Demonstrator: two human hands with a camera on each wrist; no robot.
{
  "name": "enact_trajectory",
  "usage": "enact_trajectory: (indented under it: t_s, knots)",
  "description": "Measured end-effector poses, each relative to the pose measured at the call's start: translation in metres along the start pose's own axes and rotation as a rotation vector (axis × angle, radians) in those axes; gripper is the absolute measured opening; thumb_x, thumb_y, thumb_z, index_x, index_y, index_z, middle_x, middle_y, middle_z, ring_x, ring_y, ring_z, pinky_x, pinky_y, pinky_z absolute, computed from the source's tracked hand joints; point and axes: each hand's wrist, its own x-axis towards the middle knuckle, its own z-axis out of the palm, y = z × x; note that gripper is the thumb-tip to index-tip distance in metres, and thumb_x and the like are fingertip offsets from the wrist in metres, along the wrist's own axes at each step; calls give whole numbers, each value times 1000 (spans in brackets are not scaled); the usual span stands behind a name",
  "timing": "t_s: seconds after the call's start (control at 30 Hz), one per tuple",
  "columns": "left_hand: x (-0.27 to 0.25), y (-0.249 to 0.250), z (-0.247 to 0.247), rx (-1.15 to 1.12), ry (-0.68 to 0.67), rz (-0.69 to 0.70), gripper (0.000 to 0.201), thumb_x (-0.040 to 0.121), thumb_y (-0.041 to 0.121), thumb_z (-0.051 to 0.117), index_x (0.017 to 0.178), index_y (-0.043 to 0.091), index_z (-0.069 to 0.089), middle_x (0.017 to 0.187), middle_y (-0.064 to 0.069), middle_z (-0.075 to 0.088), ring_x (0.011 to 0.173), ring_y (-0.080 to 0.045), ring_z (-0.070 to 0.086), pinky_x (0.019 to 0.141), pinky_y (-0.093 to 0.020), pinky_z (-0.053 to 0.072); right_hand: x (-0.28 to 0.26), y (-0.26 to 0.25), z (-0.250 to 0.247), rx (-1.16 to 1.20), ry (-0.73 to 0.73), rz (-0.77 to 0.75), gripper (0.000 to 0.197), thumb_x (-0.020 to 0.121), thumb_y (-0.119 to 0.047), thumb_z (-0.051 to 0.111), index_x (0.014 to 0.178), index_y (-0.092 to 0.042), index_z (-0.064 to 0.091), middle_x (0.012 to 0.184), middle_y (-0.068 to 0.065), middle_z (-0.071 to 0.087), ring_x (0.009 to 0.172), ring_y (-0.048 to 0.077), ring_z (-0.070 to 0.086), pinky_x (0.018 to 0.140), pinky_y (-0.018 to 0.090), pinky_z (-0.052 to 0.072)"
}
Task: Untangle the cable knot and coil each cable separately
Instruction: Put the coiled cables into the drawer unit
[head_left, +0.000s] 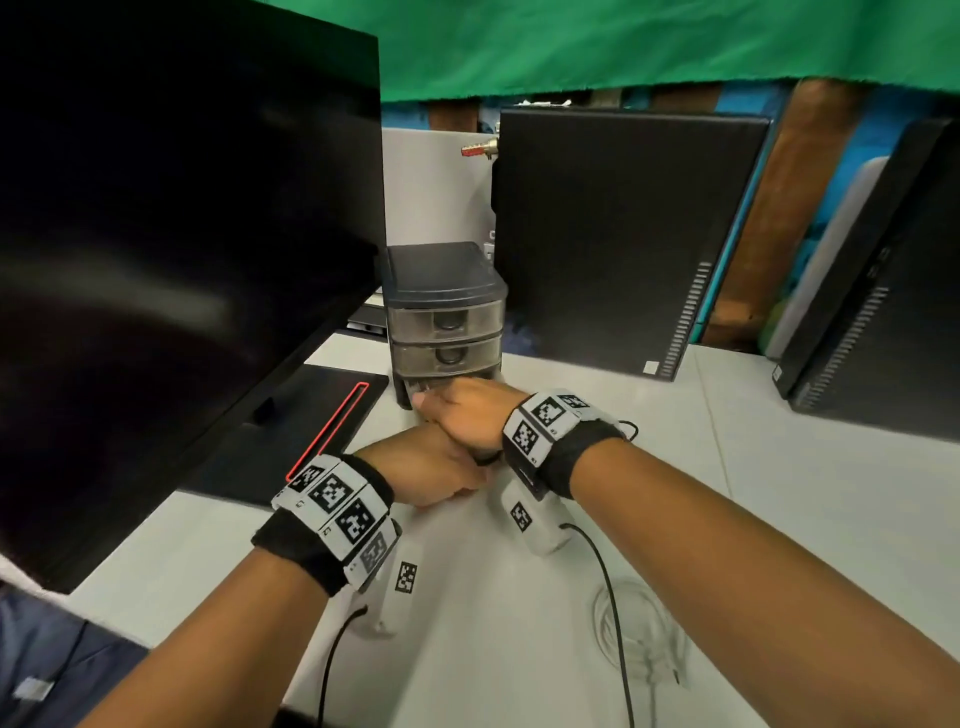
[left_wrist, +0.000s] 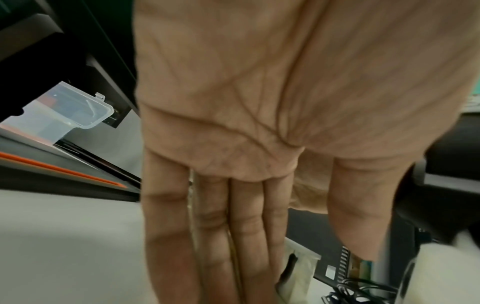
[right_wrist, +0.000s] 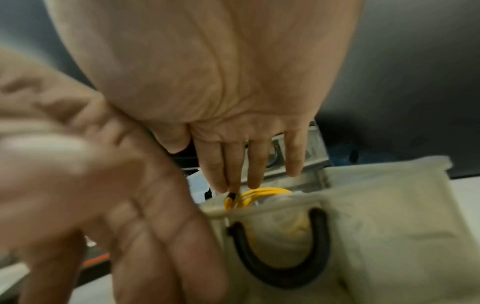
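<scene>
Right hand reaches straight-fingered into the open bottom drawer, fingertips touching a yellow cable coil; left hand flat, fingers extended.

White desk, green backdrop

I have both forearms stretched forward, wrists crossed close together; my right hand lies over my left hand, touching it. Left fingers run straight and together; the 4 right fingers point straight down.
</scene>
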Motion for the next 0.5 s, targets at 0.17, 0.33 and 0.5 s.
enact_trajectory:
  t_s: [0.17,0.33,0.5]
  knots:
    - [2,-12,-6,-29,15,25,44,97,27,61,53,21,56,50,13,50,50,-4,45,58,-22,37,11,3,9,-60,-74,94,68,103,-61,21,120,-15,69,130,12,63,119,27,57,99,36,39]
    - [8,-19,-14,-121,44,35,28,97,30,61,93,6,74,79,-5,67,73,-9,57,77,-28,48,23,2,8,10,-49,122,67,99,-67,24,124,-21,65,128,9,64,119,27,58,92,34,38]
    - [17,-22,-19,-109,54,-34,31,93,42,63,101,15,76,97,-7,74,79,-10,62,66,-18,47,30,12,-12,97,164,15,46,98,-48,51,72,-14,65,72,6,62,72,24,62,66,34,47]
